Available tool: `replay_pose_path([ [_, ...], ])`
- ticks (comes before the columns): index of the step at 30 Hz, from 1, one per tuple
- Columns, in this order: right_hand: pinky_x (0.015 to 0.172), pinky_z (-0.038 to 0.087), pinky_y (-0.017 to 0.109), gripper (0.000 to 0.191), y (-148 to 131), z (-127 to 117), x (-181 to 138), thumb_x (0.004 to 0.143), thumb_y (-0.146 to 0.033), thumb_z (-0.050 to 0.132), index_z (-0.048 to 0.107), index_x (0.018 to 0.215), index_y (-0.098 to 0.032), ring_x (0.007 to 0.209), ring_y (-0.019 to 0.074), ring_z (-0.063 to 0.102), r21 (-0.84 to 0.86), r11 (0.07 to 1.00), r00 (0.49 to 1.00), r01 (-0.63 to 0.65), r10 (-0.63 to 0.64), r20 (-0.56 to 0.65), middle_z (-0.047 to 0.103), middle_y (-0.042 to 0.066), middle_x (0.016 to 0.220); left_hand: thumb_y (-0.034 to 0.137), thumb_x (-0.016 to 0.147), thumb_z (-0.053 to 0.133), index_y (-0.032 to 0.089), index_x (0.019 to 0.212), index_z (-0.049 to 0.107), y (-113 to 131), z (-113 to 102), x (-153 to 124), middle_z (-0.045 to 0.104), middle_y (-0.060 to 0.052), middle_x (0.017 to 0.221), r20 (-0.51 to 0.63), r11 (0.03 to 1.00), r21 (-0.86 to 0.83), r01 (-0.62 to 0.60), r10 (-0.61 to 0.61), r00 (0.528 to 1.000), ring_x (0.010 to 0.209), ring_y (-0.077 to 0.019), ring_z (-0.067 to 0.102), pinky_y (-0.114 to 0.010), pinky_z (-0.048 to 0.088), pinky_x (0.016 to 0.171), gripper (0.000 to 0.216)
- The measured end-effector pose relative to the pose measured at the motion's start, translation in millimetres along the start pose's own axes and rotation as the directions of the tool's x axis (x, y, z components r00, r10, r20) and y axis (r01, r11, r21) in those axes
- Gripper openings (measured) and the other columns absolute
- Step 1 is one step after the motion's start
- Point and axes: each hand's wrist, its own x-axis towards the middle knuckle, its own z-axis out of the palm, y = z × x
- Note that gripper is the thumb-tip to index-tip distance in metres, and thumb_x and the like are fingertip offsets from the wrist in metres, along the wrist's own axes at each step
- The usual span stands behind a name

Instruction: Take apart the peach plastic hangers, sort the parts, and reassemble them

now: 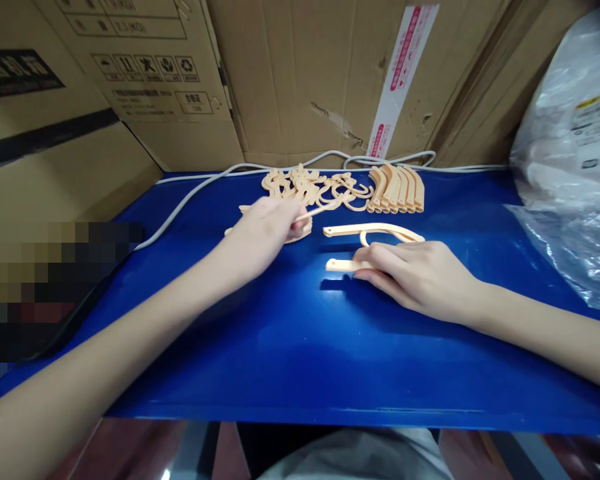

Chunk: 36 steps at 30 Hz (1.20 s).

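My left hand (265, 233) is closed on a thin beige plastic hanger piece (317, 213) that sticks out to the right past its fingertips. My right hand (420, 277) is wrapped round beige hanger arms. One hanger arm (344, 265) pokes out to the left between thumb and fingers. Above it runs a longer, curved hanger arm (370, 230), with a small hook (363, 238) showing beneath; my fingers hide how these parts join. Just behind my left hand lie flat beige pieces (300, 232), partly covered by it.
On the blue table (290, 360), toward the back, are a heap of wavy beige pieces (300, 181), loose hooks (360, 193) and a row of curved arms (397, 189). A white cable (195, 193) runs behind. Cardboard boxes (300, 80) wall the back; a clear plastic bag (570, 153) stands right.
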Motion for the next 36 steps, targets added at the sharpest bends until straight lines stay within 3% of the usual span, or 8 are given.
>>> replay_pose_path([
  [4,0.055,0.041,0.025,0.021,1,1,0,0.104,-0.031,0.041,0.056,0.096,-0.018,0.066,0.0120,0.070,0.021,1.000,1.000,-0.004,0.004,0.025,0.074,0.000,0.086,0.022,0.086,0.033,0.020,0.057,0.028,-5,1,-10,0.033,0.001,0.058,0.014,0.977,0.163,-0.134,0.133,0.991,0.057,-0.0127,0.033,-0.029,0.024,0.055,0.030],
  [9,0.054,0.040,0.024,0.025,2,1,0,0.104,-0.033,0.039,0.057,0.095,-0.018,0.066,0.0123,0.069,0.031,0.999,0.999,-0.032,0.030,0.040,0.075,0.001,0.087,0.026,0.086,0.035,0.020,0.055,0.027,-4,-4,-15,0.034,0.002,0.053,0.020,0.883,0.383,-0.269,0.284,0.959,0.053,-0.0121,0.034,-0.030,0.024,0.055,0.033],
  [15,0.055,0.041,0.025,0.024,3,3,0,0.103,-0.034,0.040,0.059,0.099,-0.019,0.067,0.0141,0.069,0.077,0.989,0.986,-0.129,0.120,0.120,0.073,0.001,0.080,0.043,0.092,0.044,0.018,0.051,0.028,-4,-2,-16,0.029,0.003,0.048,0.166,0.829,0.407,-0.385,0.347,0.923,0.047,-0.0106,0.029,-0.030,0.019,0.050,0.051],
  [19,0.058,0.043,0.024,0.022,4,3,0,0.103,-0.033,0.042,0.059,0.099,-0.020,0.069,0.0141,0.069,0.094,0.986,0.984,-0.140,0.128,0.123,0.074,0.001,0.084,0.038,0.095,0.045,0.019,0.054,0.034,-7,-3,-15,0.036,0.004,0.049,0.254,0.794,0.379,-0.475,0.404,0.879,0.048,-0.0099,0.033,-0.029,0.024,0.051,0.046],
  [25,0.055,0.041,0.025,0.027,5,4,-1,0.104,-0.036,0.039,0.060,0.099,-0.020,0.067,0.0152,0.069,0.077,0.984,0.979,-0.160,0.148,0.141,0.073,0.001,0.080,0.032,0.097,0.045,0.019,0.074,0.057,-13,-3,-14,0.047,0.005,0.055,0.316,0.772,0.392,-0.500,0.397,0.862,0.052,-0.0097,0.043,-0.026,0.028,0.054,0.029],
  [30,0.055,0.040,0.025,0.028,5,4,-1,0.104,-0.037,0.038,0.060,0.100,-0.020,0.069,0.0152,0.070,0.077,0.983,0.976,-0.169,0.156,0.152,0.074,0.002,0.082,0.029,0.097,0.043,0.019,0.076,0.050,-14,-4,-14,0.052,0.005,0.061,0.328,0.769,0.389,-0.508,0.399,0.856,0.054,-0.0097,0.048,-0.025,0.031,0.055,0.025],
  [33,0.056,0.040,0.024,0.029,6,4,-1,0.104,-0.037,0.038,0.060,0.101,-0.020,0.070,0.0154,0.070,0.084,0.982,0.975,-0.169,0.154,0.160,0.074,0.002,0.083,0.023,0.096,0.043,0.020,0.092,0.052,-13,-5,-15,0.058,0.006,0.064,0.342,0.801,0.352,-0.484,0.371,0.864,0.056,-0.0101,0.052,-0.024,0.034,0.056,0.010],
  [36,0.056,0.039,0.024,0.027,5,4,-1,0.104,-0.037,0.039,0.060,0.100,-0.020,0.070,0.0153,0.069,0.095,0.980,0.974,-0.175,0.157,0.164,0.074,0.002,0.081,0.018,0.094,0.042,0.023,0.114,0.046,-13,-4,-16,0.066,0.006,0.072,0.350,0.859,0.263,-0.439,0.339,0.873,0.055,-0.0092,0.055,-0.022,0.038,0.055,0.020],
])
